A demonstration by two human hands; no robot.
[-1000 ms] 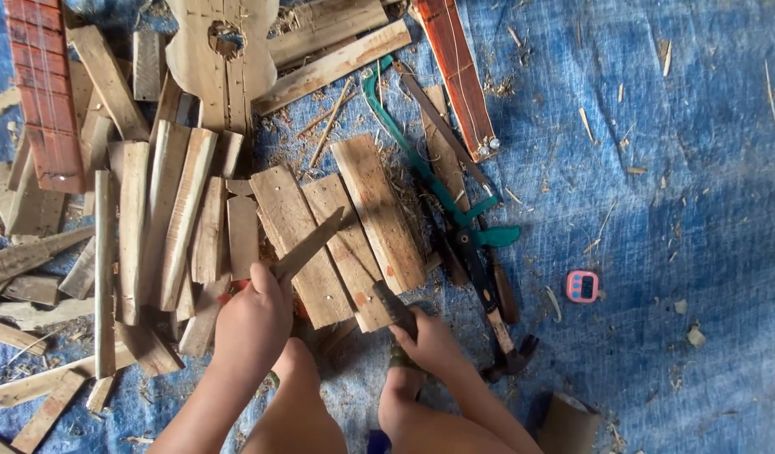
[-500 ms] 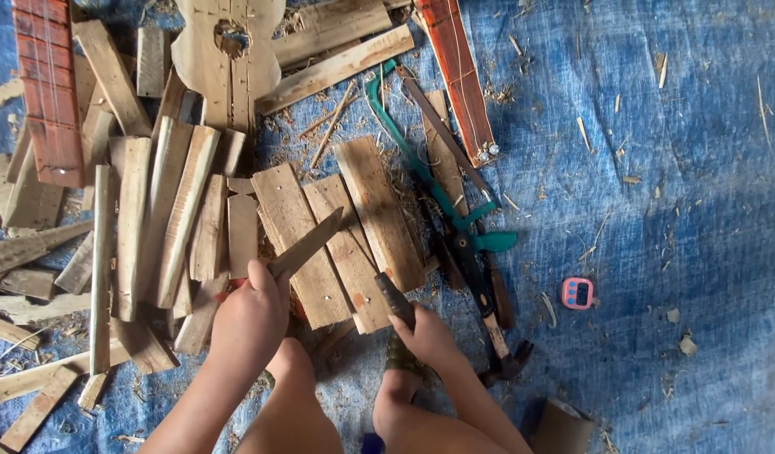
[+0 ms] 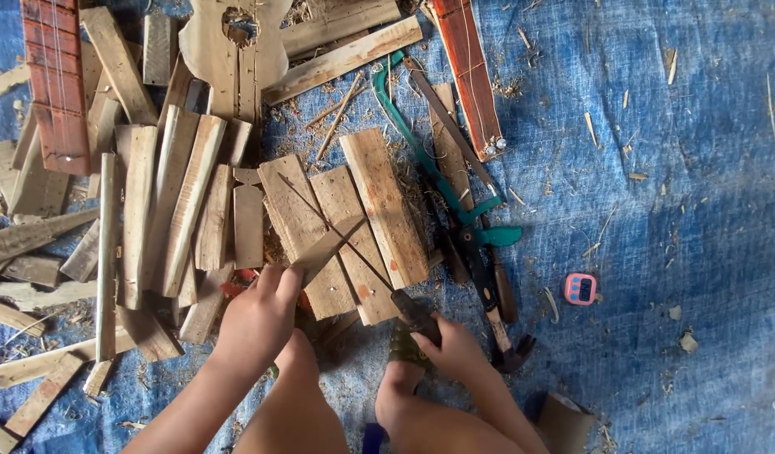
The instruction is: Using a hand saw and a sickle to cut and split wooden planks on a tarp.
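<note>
A thin wood strip (image 3: 324,248) is gripped by the left hand (image 3: 257,315) over three planks (image 3: 345,227) at centre. A dark-handled knife (image 3: 408,307) is clenched in the right hand (image 3: 454,345), blade against the strip. At 3 o'clock, on the blue tarp (image 3: 673,168), lies a green saw (image 3: 442,181).

left hand (image 3: 257,319): I pinch a thin wood strip (image 3: 324,250); right hand (image 3: 454,345): I grip a knife (image 3: 379,282) against it; beneath: planks (image 3: 383,206), blue tarp (image 3: 673,168)
</note>
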